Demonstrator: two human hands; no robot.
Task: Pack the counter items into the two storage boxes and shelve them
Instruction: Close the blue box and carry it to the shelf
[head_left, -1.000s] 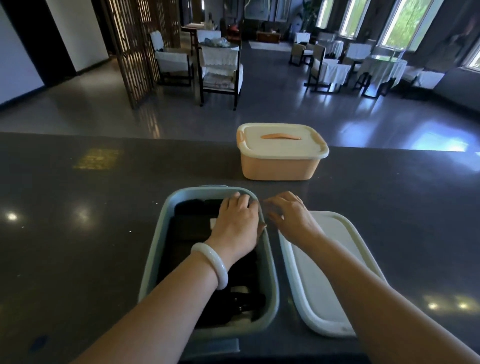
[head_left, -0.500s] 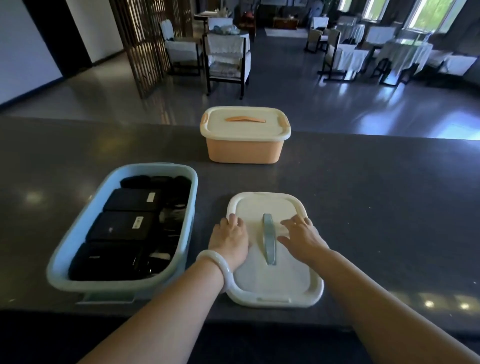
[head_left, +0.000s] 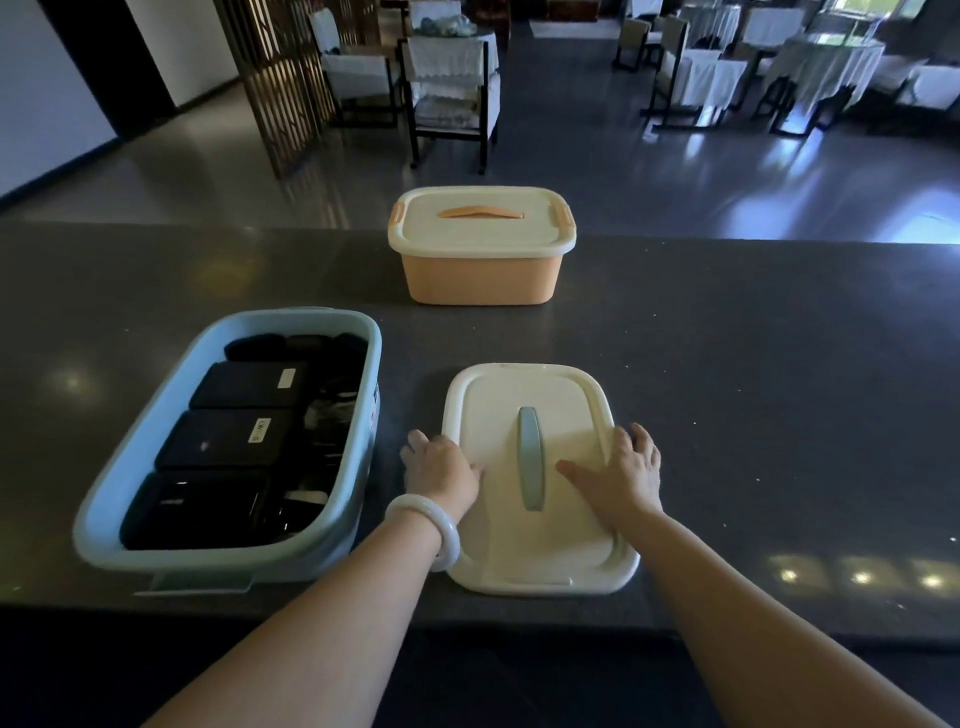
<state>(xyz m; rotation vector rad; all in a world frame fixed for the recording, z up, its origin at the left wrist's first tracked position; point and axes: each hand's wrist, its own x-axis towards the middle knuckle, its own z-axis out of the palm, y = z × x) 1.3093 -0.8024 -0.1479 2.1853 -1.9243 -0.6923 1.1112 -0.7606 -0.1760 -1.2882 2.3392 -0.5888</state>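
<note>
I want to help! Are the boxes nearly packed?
Nearly. The orange box is lidded, and the blue box holds black cases. The left hand and right hand hold the white lid by its sides. To do: cover the blue box, then shelve both.

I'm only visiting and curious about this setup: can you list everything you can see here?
counter: one, dark grey, foreground
blue storage box: one, light blue, open, counter left
black cases: three, black, inside the blue storage box, beside dimmer dark items
white lid: one, white with grey-blue handle, flat on counter, right of that box
orange storage box: one, orange, cream lid on, counter's far side
chairs: several, white-covered, floor beyond
lattice screen: one, brown, back left
bracelet: one, white, left wrist
left hand: one, grips the white lid's left edge
right hand: one, grips its right edge
</note>
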